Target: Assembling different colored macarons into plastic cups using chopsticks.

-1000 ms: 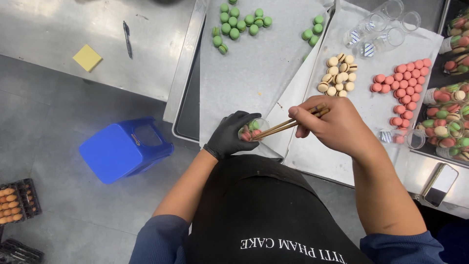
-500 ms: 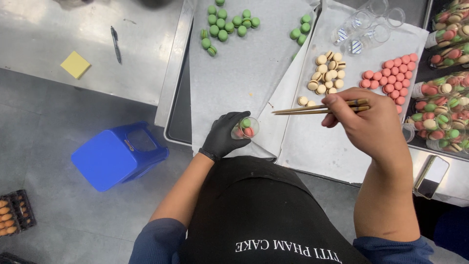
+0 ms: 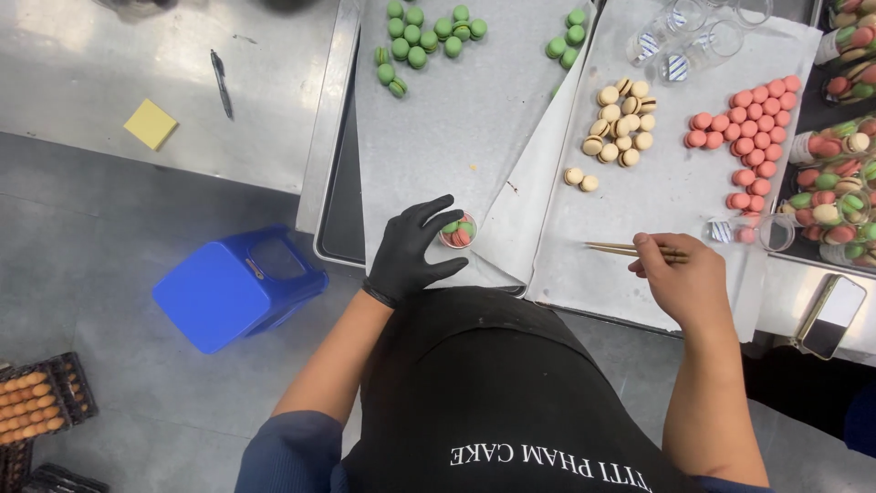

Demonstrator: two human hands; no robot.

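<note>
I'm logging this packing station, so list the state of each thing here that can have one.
Small clear cup: upright, open, partly filled with pink and green macarons, gripped by the gloved left hand.
Chopsticks: lying level, empty-tipped, pinched in the bare right hand.
Empty clear cups: tipped on their sides.
Phone: screen dark.

Green macarons (image 3: 429, 36), cream macarons (image 3: 620, 123), pink macarons (image 3: 753, 123); black glove (image 3: 411, 251); blue bin (image 3: 233, 288); yellow notepad (image 3: 151, 123); possibly striped cup labels (image 3: 677, 66).
</note>
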